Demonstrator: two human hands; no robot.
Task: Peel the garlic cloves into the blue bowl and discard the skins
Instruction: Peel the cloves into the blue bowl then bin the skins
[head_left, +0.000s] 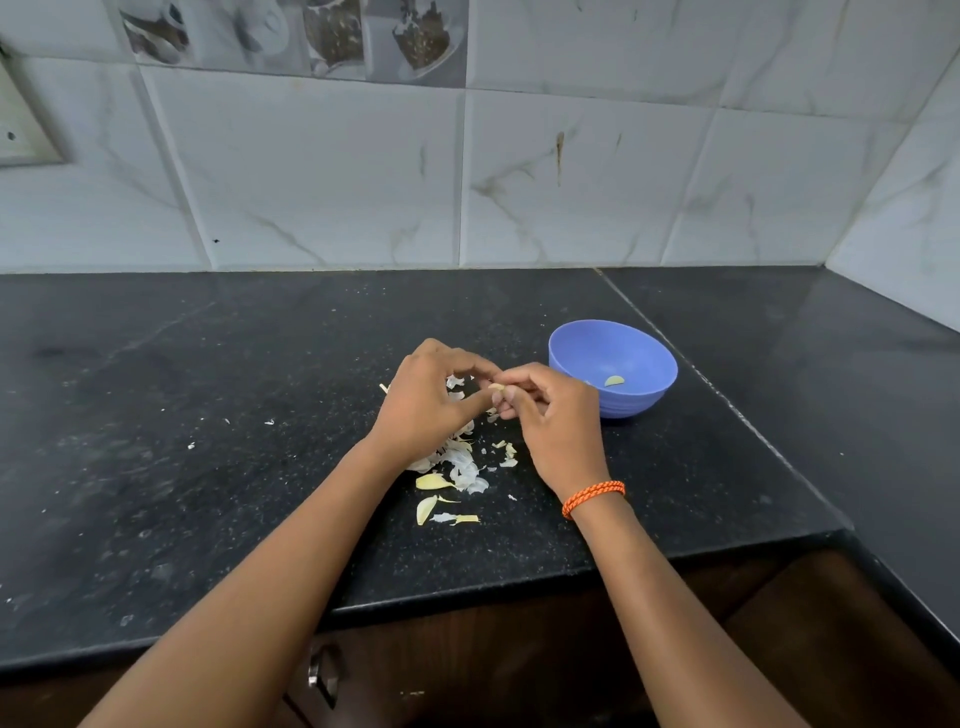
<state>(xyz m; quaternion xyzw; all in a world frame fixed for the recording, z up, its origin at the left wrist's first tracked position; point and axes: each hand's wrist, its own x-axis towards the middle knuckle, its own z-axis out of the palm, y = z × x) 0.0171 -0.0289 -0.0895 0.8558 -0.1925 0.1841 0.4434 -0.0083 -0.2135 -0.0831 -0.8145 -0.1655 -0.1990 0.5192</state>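
Over the black counter, my left hand (423, 397) and my right hand (550, 415) meet fingertip to fingertip and together pinch a small pale garlic clove (496, 386). Just to the right stands the blue bowl (644, 345), with one peeled clove (614, 381) lying at its bottom. Below my hands lies a heap of white garlic skins (462, 465). Two yellowish cloves (431, 481) (426, 509) rest on the counter nearer to me.
The black stone countertop (208, 415) runs to a tiled wall behind and turns a corner at the right. Its front edge (519, 582) is close to me, above a dark wooden cabinet with a metal handle (319, 670). Small skin flecks (228, 422) are scattered at the left.
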